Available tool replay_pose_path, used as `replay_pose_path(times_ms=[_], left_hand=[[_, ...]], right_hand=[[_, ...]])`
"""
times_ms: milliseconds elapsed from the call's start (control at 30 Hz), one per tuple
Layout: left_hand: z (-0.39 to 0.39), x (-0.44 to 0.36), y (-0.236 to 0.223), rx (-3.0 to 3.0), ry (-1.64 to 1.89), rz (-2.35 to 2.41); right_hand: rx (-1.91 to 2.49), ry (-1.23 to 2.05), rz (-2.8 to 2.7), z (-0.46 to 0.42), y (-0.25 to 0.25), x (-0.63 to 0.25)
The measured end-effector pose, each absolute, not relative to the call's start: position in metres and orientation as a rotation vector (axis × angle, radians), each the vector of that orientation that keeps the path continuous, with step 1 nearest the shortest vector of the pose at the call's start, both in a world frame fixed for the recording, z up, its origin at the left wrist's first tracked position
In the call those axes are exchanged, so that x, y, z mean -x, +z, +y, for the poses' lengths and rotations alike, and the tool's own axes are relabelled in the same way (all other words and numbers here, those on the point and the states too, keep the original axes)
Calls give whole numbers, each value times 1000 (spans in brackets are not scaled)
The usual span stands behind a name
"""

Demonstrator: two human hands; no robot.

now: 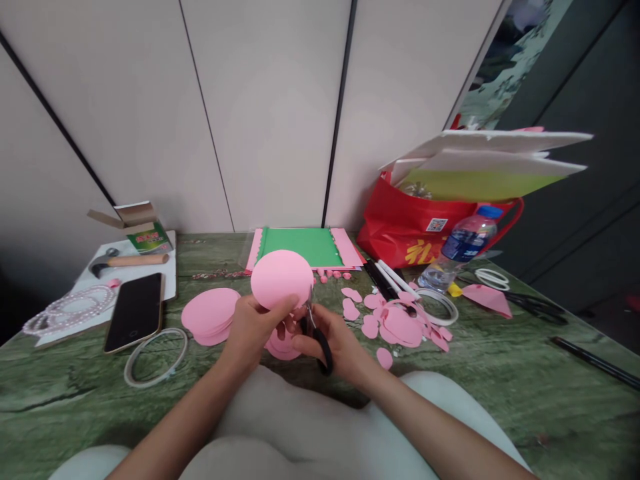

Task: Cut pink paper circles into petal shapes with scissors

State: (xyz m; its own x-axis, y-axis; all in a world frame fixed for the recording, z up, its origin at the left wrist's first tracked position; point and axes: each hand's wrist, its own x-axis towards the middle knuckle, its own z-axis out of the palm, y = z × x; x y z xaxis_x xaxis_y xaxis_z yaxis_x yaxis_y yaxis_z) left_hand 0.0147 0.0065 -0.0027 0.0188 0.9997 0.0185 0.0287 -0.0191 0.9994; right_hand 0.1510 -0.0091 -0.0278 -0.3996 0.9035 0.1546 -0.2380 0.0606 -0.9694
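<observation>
The left hand (257,325) and the right hand (341,341), both bare and both gripping, are working side by side above the green, wood-grained worktop (75,403). Left to right: a flat, black-screened rectangular phone (135,312) is lying well apart from the hands, with a narrow, whitish ring-shaped roll (129,370) just beside it. A stack of smooth pink paper discs (210,313) is resting just left of the left hand. That hand is pinching a single round pink paper disc (279,277) by its lower edge, thumb on the near face, and is holding it raised. The single disc is standing forward of both hands; the left is nearer to it, and its round outline is presenting no clear long axis. At its right edge, a pair of black-handled metal scissors (311,313) is running its long axis away from the body, blades pointing forward, handles slanting back to the right. The right hand is gripping these handles. Whether paper is sitting between the blades cannot be told. Beneath the hands, further round pink paper pieces (281,348) are lying partly hidden. Farther right, a loose heap of pink paper cutouts (403,327) is spreading over the worktop.
</observation>
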Motion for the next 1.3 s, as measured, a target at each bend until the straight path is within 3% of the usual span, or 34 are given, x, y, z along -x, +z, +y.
replay_pose_path(times_ms=[1300], left_hand=[[0, -20, 2, -1198, 1214, 1201]], right_hand=[[648, 1520, -1301, -12, -27, -149]])
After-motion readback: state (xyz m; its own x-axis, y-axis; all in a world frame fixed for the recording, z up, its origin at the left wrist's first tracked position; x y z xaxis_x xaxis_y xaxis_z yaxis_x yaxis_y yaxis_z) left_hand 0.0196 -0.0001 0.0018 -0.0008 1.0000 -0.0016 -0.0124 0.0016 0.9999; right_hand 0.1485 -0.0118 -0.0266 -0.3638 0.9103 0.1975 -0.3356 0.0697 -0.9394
